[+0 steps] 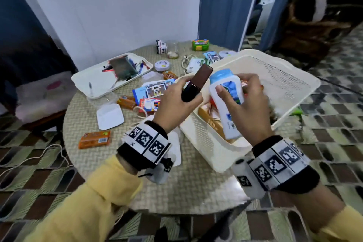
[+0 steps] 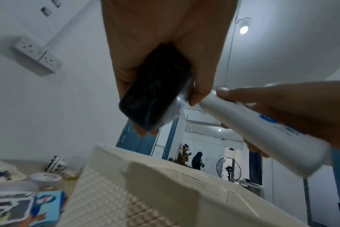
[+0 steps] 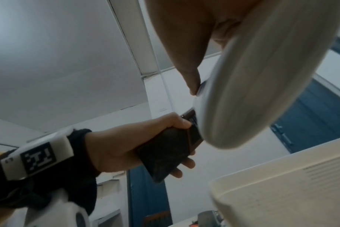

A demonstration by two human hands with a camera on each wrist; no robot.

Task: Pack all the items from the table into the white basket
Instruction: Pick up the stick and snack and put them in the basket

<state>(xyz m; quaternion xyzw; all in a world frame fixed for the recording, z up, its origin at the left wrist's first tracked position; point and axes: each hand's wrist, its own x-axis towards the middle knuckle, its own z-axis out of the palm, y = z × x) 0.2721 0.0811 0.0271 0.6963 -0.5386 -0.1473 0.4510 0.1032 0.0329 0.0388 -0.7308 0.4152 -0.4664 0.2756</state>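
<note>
My left hand [image 1: 176, 100] grips a dark flat case [image 1: 196, 82], tilted up above the near-left rim of the white basket [image 1: 275, 65]. The same case [image 2: 155, 93] fills the left wrist view and shows in the right wrist view as the case [image 3: 167, 152]. My right hand [image 1: 243, 104] holds a white bottle [image 1: 225, 100] with a blue cap and label, over the basket's left end. The bottle [image 2: 262, 127] and the bottle [image 3: 252, 76] appear close up. Orange boxes [image 1: 212, 118] lie inside the basket.
On the round woven table [image 1: 98, 163] lie orange packets [image 1: 94, 139], a white lid [image 1: 110, 116], a crayon box [image 1: 149, 104], a blue picture pack [image 1: 153, 90], a white tray [image 1: 94, 82] with pens, a round tin [image 1: 162, 65], toys [image 1: 200, 45] and a charger [image 1: 193, 65].
</note>
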